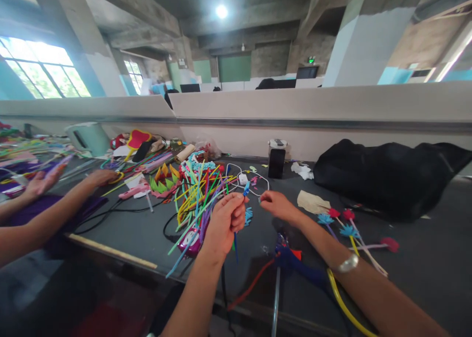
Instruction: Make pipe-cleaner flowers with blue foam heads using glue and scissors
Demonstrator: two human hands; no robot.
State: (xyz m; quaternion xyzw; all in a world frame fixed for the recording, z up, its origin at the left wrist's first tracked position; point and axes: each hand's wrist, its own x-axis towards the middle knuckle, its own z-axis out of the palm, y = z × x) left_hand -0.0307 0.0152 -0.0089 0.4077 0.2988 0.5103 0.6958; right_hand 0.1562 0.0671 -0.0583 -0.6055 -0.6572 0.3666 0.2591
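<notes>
My left hand (225, 220) is curled closed around a thin blue pipe cleaner (244, 192) whose tip sticks up past my fingers and whose tail hangs below my palm. My right hand (277, 204) is pinched shut just to the right of that tip, on something too small to make out. Both hands hover over the dark grey table (147, 231). Left of my left hand lies a heap of coloured pipe cleaners (199, 192). Finished fuzzy flowers on stems (346, 226) lie beside my right forearm, which wears a silver bracelet (347, 264).
Another person's two hands (70, 180) work at the far left over purple material. A black bag (387, 175) lies at the back right, a small black box (276, 161) and a white cable (243, 177) behind my hands. A low partition wall (295, 111) bounds the table's far side.
</notes>
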